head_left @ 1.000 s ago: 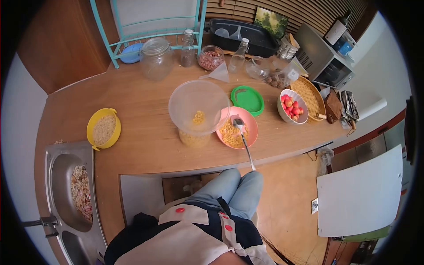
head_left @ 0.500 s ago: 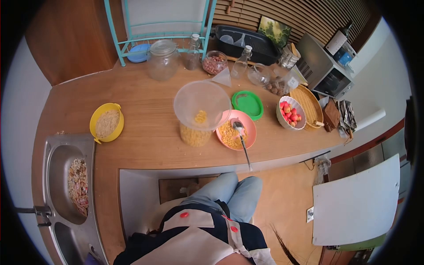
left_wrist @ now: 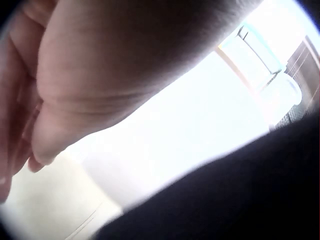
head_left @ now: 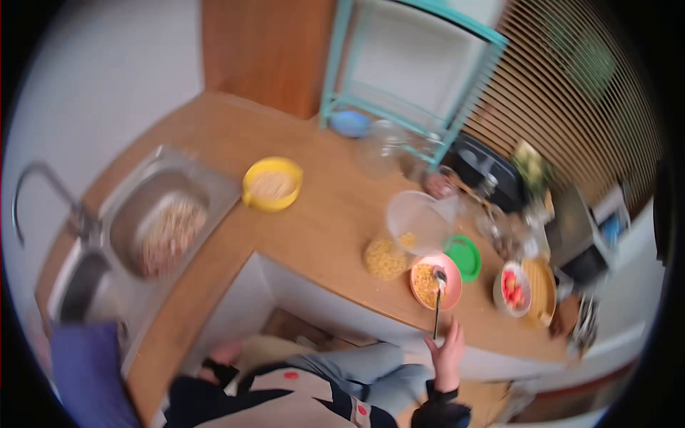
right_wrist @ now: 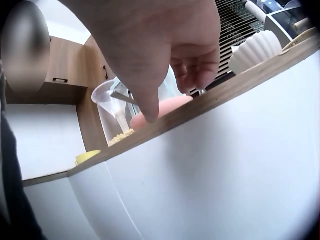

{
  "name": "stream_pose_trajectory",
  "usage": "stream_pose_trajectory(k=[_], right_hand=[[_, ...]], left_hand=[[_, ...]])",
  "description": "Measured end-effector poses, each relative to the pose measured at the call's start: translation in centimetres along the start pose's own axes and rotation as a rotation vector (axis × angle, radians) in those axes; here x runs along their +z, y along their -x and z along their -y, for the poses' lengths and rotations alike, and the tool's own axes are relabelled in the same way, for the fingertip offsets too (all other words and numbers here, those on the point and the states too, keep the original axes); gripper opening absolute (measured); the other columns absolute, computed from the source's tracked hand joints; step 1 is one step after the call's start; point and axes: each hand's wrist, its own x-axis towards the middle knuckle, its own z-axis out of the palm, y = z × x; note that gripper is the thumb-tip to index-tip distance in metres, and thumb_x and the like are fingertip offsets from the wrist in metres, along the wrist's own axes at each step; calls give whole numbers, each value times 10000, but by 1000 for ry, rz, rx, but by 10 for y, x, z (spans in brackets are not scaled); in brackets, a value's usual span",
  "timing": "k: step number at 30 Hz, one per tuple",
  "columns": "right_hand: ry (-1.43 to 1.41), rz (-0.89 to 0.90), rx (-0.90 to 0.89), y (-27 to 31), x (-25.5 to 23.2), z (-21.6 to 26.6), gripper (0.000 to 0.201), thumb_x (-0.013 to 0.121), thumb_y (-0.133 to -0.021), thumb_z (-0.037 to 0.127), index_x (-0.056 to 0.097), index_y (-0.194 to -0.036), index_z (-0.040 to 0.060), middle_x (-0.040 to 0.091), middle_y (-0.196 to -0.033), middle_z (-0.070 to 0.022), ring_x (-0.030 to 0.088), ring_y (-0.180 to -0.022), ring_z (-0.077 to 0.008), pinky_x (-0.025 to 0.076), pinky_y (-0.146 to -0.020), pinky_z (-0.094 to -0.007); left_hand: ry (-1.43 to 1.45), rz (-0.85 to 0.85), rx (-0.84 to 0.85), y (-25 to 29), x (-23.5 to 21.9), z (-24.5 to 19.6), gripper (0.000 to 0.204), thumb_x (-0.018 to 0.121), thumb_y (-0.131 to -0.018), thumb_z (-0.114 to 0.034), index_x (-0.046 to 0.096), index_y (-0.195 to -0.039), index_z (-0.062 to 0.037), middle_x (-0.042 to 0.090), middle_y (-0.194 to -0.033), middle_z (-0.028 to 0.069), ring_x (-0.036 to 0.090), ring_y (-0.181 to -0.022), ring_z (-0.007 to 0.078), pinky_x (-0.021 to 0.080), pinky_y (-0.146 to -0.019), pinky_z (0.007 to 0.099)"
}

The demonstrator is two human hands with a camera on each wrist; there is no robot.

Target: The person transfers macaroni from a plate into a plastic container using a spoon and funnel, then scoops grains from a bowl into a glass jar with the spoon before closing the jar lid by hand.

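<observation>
My right hand [head_left: 448, 349] is at the counter's front edge, its fingers spread loosely beside the handle of a metal spoon [head_left: 437, 303]. The spoon's bowl lies in a pink bowl [head_left: 457, 294] of yellow corn kernels [head_left: 425, 283], and its handle sticks out over the edge. In the right wrist view, the thumb overlaps the pink bowl [right_wrist: 172, 104]. My left hand [head_left: 227, 352] hangs low by my lap, fingers loose and holding nothing in the left wrist view. Left of the pink bowl is a clear container of kernels [head_left: 385, 258] under a wide translucent funnel [head_left: 419, 220].
A green lid [head_left: 464, 258] lies behind the pink bowl. To the right are a white bowl of red fruit [head_left: 512, 289] and a wicker tray [head_left: 544, 289]. A yellow bowl [head_left: 272, 184] stands near the sink [head_left: 160, 167]. Glass jars and a teal rack [head_left: 414, 118] line the back.
Both hands have come into view, the right one rising to the spoon handle. The head view has swung left, so the counter's things appear further right. The spoon still rests in the pink bowl.
</observation>
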Motion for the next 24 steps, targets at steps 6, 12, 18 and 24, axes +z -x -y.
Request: stream_pose_trajectory(k=[6, 12, 18, 24], right_hand=[[-83, 56, 89, -47, -8, 33, 685, 699, -648, 360, 445, -1200, 46, 507, -854, -102, 545, -791, -275, 471, -622, -349], [-33, 101, 133, -54, -2, 24, 601, 711, -660, 303, 489, -1159, 53, 521, -820, -89, 557, -659, -269, 464, -562, -345], [-42, 102, 49, -59, -8, 24, 415, 691, -697, 202, 565, -1073, 80, 522, -726, -67, 562, -624, -241, 459, -535, -335], [-49, 167, -89, -59, -15, 15, 353, 611, -744, 97, 560, -1093, 84, 541, -758, -68, 557, -651, -227, 458, -557, -320]], left_hand=[[346, -138, 524, -22, -141, -168, 247, 554, -843, -226, 573, -977, -19, 620, -848, 157, 613, -781, 259, 473, -689, 319], [768, -73, 889, -99, -137, -302, 295, 591, -835, -194, 516, -1026, 18, 600, -791, 148, 615, -717, 205, 476, -642, 271], [365, -48, 1000, -103, -144, -309, 237, 626, -807, -190, 524, -904, 1, 579, -798, 89, 583, -659, 148, 468, -579, 269], [668, 166, 921, -114, -129, -316, 560, 576, -849, -141, 273, -1276, 59, 552, -851, 98, 589, -736, 133, 497, -639, 250]])
